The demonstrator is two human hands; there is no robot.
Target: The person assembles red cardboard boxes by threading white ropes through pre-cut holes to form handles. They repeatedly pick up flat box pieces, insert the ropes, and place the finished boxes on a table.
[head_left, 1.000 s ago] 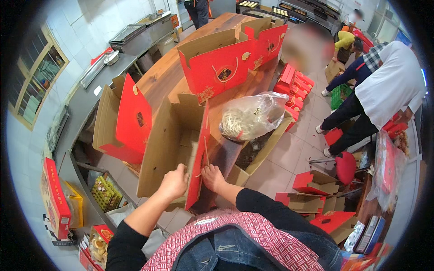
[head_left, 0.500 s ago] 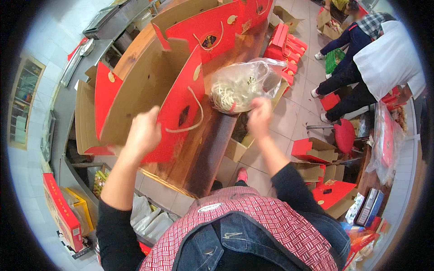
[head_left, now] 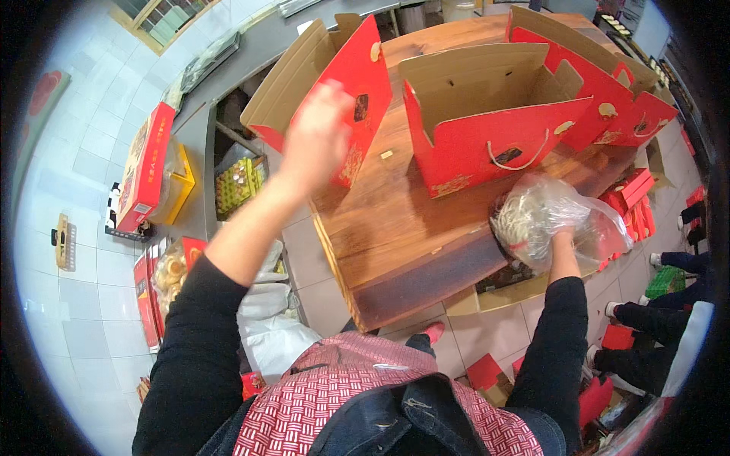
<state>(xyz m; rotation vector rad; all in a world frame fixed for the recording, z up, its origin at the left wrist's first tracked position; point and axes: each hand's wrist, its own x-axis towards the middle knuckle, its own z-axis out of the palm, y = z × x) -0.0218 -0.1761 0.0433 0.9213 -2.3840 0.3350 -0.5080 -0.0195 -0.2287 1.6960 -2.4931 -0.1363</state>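
Observation:
My left hand (head_left: pixel 319 133), smeared by motion, is in front of the red panel of an open carton (head_left: pixel 365 99) at the table's left; its fingers cannot be made out. My right hand (head_left: pixel 563 230) is closed on a clear plastic bag (head_left: pixel 597 220) of pale, stringy noodle-like strands (head_left: pixel 515 220). Its fingertips are partly covered by the film. The bag is at the near right edge of the wooden table (head_left: pixel 403 251). Between my hands stands a second open red carton (head_left: pixel 456 163), with a cord handle on its front and no contents visible.
More red cartons (head_left: pixel 585 114) stand at the table's far right. Below the table edge is an open brown box (head_left: pixel 494 299). Packed goods (head_left: pixel 239 182) and a yellow container (head_left: pixel 176 186) are at left. People's legs (head_left: pixel 646 323) show on the right.
The view has swung left. My left hand has left the middle carton's edge and moved to the left carton. My right hand has gone from beside the bag to gripping it.

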